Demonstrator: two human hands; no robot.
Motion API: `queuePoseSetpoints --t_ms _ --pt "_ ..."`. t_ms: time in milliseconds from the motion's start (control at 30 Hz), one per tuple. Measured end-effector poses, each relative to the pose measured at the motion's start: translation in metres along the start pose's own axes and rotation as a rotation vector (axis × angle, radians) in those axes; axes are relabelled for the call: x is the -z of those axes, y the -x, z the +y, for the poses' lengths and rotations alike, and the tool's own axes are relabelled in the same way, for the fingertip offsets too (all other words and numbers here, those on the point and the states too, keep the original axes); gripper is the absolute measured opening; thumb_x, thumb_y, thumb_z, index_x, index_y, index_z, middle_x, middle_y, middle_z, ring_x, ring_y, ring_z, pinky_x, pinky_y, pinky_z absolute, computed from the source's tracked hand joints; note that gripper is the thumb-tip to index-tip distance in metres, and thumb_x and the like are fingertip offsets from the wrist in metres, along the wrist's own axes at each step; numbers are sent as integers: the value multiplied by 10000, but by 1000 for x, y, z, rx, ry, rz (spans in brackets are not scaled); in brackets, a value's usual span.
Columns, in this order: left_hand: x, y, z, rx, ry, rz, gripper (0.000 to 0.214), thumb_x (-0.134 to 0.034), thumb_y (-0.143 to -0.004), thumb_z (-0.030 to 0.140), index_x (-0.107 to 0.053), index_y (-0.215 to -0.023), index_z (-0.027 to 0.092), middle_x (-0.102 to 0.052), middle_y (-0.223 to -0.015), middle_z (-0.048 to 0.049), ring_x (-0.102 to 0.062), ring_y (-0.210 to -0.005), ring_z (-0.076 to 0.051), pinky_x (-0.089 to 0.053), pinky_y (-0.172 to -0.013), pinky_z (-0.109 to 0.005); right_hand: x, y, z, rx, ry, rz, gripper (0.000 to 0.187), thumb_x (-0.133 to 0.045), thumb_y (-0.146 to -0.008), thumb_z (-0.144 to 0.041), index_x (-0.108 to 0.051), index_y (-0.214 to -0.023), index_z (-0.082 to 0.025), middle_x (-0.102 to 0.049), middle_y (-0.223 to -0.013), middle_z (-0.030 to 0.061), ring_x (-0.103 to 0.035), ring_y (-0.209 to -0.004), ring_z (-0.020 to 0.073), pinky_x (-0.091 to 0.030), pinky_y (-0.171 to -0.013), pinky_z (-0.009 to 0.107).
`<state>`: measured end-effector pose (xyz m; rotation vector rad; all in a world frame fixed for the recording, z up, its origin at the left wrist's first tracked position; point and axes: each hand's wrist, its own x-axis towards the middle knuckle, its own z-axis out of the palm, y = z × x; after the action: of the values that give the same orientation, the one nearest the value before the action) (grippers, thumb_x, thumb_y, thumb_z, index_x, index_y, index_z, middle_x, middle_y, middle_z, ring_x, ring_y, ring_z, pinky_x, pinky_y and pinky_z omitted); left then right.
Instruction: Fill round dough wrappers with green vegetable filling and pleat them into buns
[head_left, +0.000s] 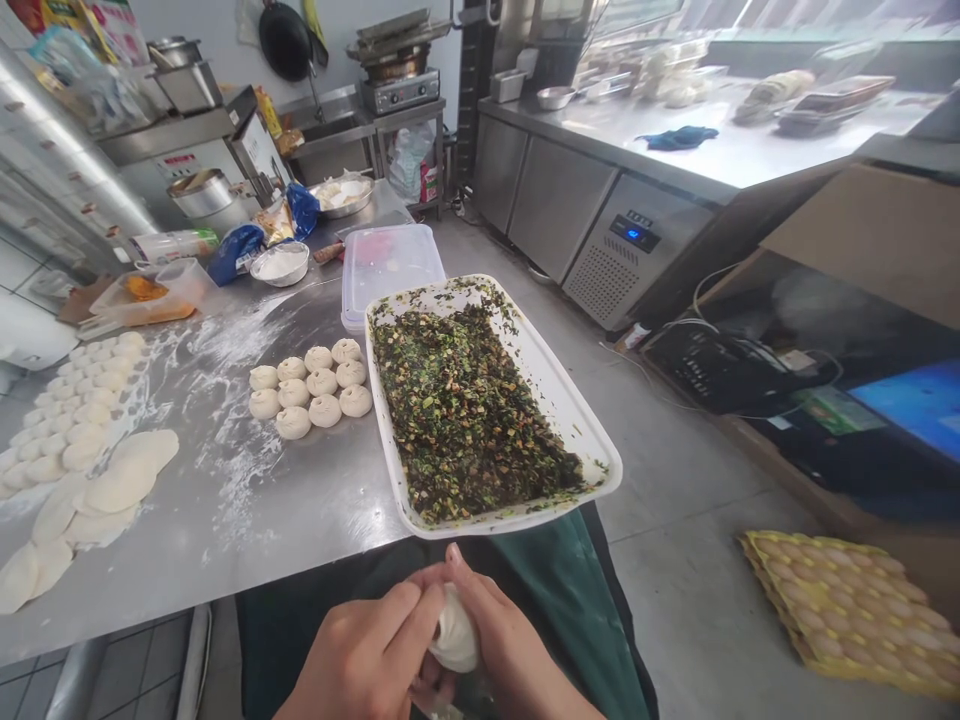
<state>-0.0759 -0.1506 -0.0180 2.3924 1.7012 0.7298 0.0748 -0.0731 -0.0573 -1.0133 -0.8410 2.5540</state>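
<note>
Head camera: we find the piece of dough (457, 635) just below the near edge of the white tub (559, 405), off the table and clasped between our two hands. Our left hand (364, 650) comes in from the lower left, its back turned up and its fingers bent, with the tips gathered at the dough's upper left side. Our right hand (517, 645) comes in from the lower right; its thumb stands raised and points toward the tub, while the palm curves along the dough's right side. Both hands are closed in on the dough, nearly touching at the top. More fingertips show beneath it, though we cannot tell which hand they belong to.

Behind the hands, below the tub, hangs dark green cloth (540, 570). Inside the tub lies chopped green filling (465, 410), heaped toward its left. Just left of the tub, pleated buns (321, 383) sit in close rows on the metal table (315, 490). Farther left of it we see overlapping dough discs (124, 485) and, past them, many small dough pieces (86, 410). A clear plastic box (394, 265) stands just beyond the tub, and eggs (862, 605) rest well to its right, lower down.
</note>
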Motion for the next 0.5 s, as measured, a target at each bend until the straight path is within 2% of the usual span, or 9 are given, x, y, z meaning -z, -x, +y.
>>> queuePoseSetpoints --t_ms 100,200,267,333,400,500 --pt "2 0 1 51 38 -1 372 -425 -882 32 -607 -1191 131 -627 -758 -14 -582 -497 -146 -497 -454 -263 0 -1 0 1 -7 5 581 -617 -903 -731 -705 -915 -158 -643 -598 16 -555 -467 148 -415 -411 223" --pt "5 -1 2 7 -11 -11 459 -416 -885 8 -577 -1306 93 -696 -904 -71 -656 -585 -149 -527 -490 -258 0 -1 -2 23 9 42 618 -566 -926 -748 -697 -826 -152 -637 -579 28 -563 -487 149 -451 -452 231" --pt "6 -2 2 -33 -40 -1 480 -418 -908 12 -544 -1368 69 -718 -986 -99 -702 -657 -154 -545 -515 -250 1 -1 -3 33 16 23 632 -534 -942 -746 -715 -877 -144 -636 -583 30 -566 -493 157 -449 -449 238" --pt "7 -2 2 -11 -11 -13 424 -432 -898 18 -579 -1288 96 -687 -872 -52 -665 -591 -148 -529 -486 -254 1 -1 -5 35 20 -8 602 -578 -926 -728 -726 -929 -145 -625 -593 15 -543 -475 148 -411 -423 230" --pt "8 -1 1 25 26 -23 365 -436 -872 18 -601 -1177 130 -625 -763 -8 -583 -494 -141 -503 -445 -267 1 -1 -5 39 32 6 575 -635 -900 -713 -718 -874 -145 -610 -584 5 -528 -466 132 -390 -428 223" --pt "9 -2 1 -14 -23 -23 409 -414 -899 14 -583 -1262 95 -699 -886 -69 -661 -582 -150 -543 -488 -266 1 -2 -6 52 53 57 628 -592 -916 -737 -691 -774 -133 -606 -542 23 -557 -478 137 -419 -477 229"
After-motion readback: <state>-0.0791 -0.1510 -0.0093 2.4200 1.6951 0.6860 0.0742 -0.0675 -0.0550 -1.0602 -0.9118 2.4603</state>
